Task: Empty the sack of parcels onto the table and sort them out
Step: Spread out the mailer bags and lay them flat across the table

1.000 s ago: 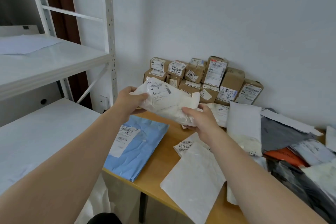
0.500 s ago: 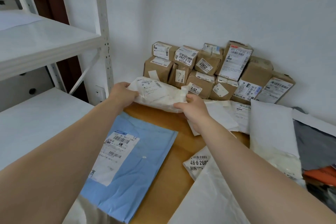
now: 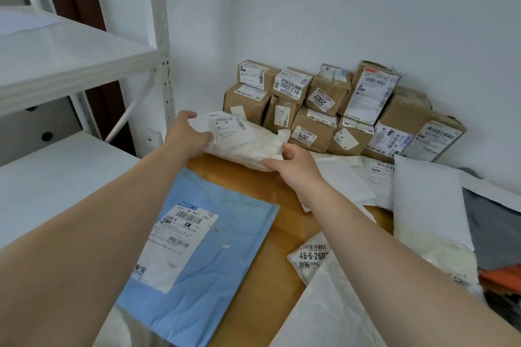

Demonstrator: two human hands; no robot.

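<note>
Two hands hold one soft white parcel (image 3: 248, 144) by its ends. The left hand (image 3: 187, 134) is wrapped round the left end, its thumb over the top edge beside the shipping label. The right hand (image 3: 297, 167) pinches the right end, its fingers (image 3: 290, 149) curled into the crumpled wrap and the thumb under the near edge. The parcel lies crosswise between the hands, label up, low over the far left corner of the tabletop (image 3: 262, 276); contact with the wood cannot be confirmed.

Just behind the parcel a stack of brown cardboard boxes (image 3: 324, 110), each labelled, stands against the white wall (image 3: 338, 8). Nearer, under the left forearm, a blue mailer (image 3: 214, 256) lies flat with its label up, overhanging the near edge. By the right forearm lie a small white packet (image 3: 307, 259) and flat white mailers (image 3: 349, 180). Further right, a white padded bag (image 3: 428, 200) lies partly over a grey bag (image 3: 496, 222). A white metal shelf rack (image 3: 70, 62) stands to the left of the tabletop.
</note>
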